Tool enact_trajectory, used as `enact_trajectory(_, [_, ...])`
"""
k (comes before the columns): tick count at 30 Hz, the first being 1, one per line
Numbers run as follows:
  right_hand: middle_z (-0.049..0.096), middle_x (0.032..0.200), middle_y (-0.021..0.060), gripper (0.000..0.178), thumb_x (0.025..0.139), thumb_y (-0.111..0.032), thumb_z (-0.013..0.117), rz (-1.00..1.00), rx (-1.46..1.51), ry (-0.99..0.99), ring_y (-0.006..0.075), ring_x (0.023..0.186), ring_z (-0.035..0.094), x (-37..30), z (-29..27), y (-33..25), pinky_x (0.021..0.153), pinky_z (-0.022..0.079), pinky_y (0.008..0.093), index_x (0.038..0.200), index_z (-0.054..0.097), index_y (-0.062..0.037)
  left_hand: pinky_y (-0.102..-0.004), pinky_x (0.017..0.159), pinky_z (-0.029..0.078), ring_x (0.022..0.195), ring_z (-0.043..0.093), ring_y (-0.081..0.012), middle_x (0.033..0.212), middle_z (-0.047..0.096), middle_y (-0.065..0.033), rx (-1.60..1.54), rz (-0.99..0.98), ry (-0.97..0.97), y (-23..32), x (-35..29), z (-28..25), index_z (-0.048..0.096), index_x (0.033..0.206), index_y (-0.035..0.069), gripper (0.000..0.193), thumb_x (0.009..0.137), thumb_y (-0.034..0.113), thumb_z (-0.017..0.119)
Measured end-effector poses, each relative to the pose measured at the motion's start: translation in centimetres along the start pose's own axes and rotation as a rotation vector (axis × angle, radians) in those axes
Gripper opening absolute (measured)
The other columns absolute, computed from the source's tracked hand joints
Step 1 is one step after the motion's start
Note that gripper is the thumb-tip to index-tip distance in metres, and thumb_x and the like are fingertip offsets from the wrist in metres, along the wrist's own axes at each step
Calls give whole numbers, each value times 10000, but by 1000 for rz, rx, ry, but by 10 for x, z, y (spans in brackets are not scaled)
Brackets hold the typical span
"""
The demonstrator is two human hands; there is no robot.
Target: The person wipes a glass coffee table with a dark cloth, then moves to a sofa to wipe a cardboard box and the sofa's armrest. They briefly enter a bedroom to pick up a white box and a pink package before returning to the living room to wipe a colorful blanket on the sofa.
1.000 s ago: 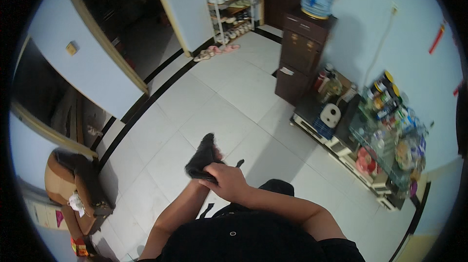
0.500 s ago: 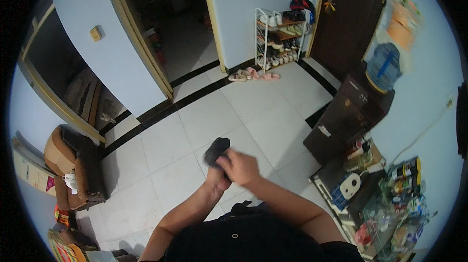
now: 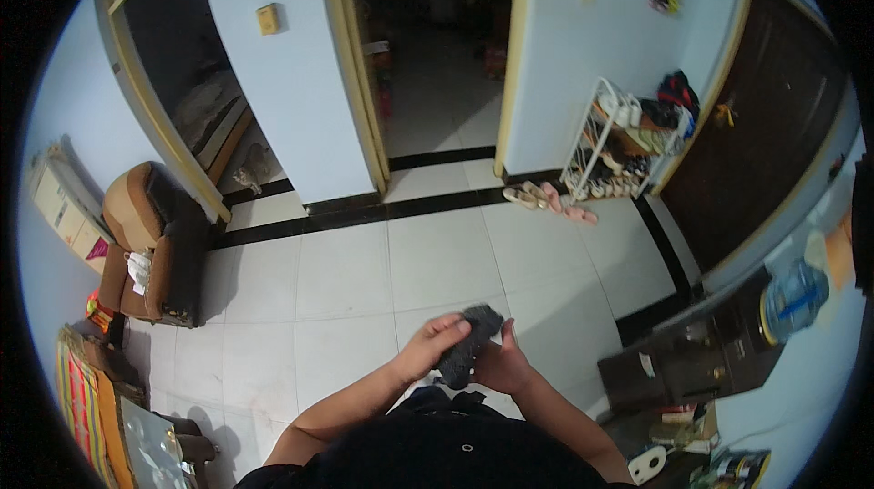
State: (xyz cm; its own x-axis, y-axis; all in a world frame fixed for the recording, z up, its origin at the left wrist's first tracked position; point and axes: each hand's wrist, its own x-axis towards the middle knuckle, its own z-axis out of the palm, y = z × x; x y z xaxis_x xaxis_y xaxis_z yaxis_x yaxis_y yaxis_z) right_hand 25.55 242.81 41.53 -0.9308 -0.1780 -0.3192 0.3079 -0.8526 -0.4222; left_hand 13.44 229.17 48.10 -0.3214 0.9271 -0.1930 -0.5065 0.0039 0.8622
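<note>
Holding a dark grey cloth (image 3: 468, 351) in front of my chest over the white tiled floor (image 3: 364, 280); I'm seeing left hand (image 3: 434, 345) and right hand (image 3: 503, 367) fingers curled, both gripping it.

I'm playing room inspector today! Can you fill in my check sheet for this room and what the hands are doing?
Surface: white tiled floor with a black strip at the doorway.
Job's things: dark grey knitted cloth, held up in front of the body.
Clutter: sandals on the floor by the white shoe rack.
Hands: left hand and right hand both grip the cloth.
Cables: nothing seen.
Surroundings: brown armchair on the left, water bottle on a dark cabinet on the right, dark door.
</note>
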Motion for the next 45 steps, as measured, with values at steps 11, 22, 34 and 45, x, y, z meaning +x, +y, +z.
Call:
enact_trajectory(11, [580, 1219, 87, 636, 908, -615, 387, -90, 21, -299, 230, 1098, 563, 201, 30, -71, 955, 426, 409, 1253, 512, -95, -276, 864, 380, 944, 488, -137, 945, 576, -25, 444, 484, 145, 85, 8, -175, 629, 888, 35, 285, 968, 277, 503])
enact_trajectory(22, [569, 862, 49, 207, 759, -197, 711, -808, -1437, -705, 228, 829, 543, 278, 182, -84, 768, 418, 341, 897, 588, -105, -467, 940, 432, 1086, 543, -247, 1182, 557, -94, -813, 420, 232, 95, 1, -220, 497, 1232, 87, 617, 918, 605, 383])
enact_trajectory(34, [531, 722, 74, 268, 787, -299, 704, -1210, -1578, -378, 272, 723, 532, 372, 140, -149, 704, 392, 409, 719, 533, -103, -324, 823, 479, 912, 583, -160, 1011, 616, -50, -911, 613, 619, 104, 120, -240, 582, 1029, 124, 359, 959, 451, 452])
enact_trajectory(45, [463, 1362, 110, 608, 933, -507, 422, 623, -180, -374, 246, 1283, 410, 466, 125, -147, 1039, 307, 569, 1374, 398, -89, -300, 798, 503, 859, 619, -182, 941, 640, -73, -818, 806, 939, 158, 95, -304, 589, 1018, 79, 379, 975, 410, 409])
